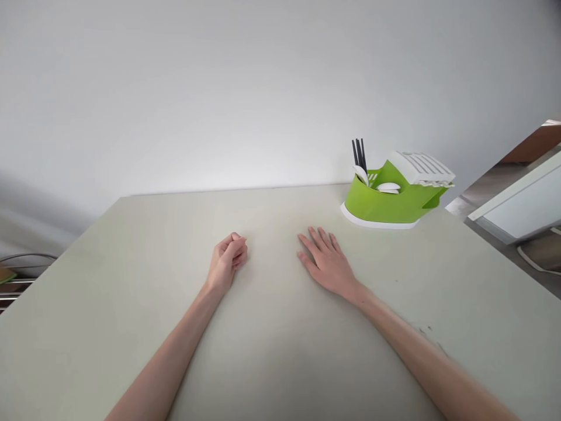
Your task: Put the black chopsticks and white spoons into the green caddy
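Observation:
On the pale grey-green table, my left hand rests on its side, curled into a fist with the thumb over the fingers. Nothing shows in it. My right hand lies palm down on the tabletop, fingers spread and stretched forward, holding nothing. A gap of bare table separates the two hands. Beyond my right hand, toward the back right, stands a green cutlery holder with a white base. It contains black chopsticks and white spoons; neither hand touches it.
A grey-white wall rises behind the table's back edge. White slotted panel tops the holder's right end. Past the table's right edge is a white furniture panel; at the far left, a metal rack sits lower down.

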Tool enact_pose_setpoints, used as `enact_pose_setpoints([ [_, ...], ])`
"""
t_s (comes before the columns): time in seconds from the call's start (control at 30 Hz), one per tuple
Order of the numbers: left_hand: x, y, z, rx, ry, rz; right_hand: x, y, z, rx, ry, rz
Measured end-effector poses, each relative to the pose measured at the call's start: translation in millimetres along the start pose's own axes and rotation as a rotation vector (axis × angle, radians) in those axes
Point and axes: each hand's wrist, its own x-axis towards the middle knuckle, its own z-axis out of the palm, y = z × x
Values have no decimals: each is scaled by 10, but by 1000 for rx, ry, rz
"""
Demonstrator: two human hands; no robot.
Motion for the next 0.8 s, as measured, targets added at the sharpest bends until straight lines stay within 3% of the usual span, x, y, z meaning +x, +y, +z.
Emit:
enact_pose_setpoints([
  [0.17,-23,79,37,-307,31,-69,-29,-21,-46,18,-2,3],
  [0.3,-13,86,24,-432,116,-68,-43,-25,-61,27,-7,-2],
  [0.53,21,63,-68,-477,228,-111,-48,-11,-70,48,5,-8],
  [0.8,36,36,-157,-344,215,-86,-155,6,-65,84,17,-46],
])
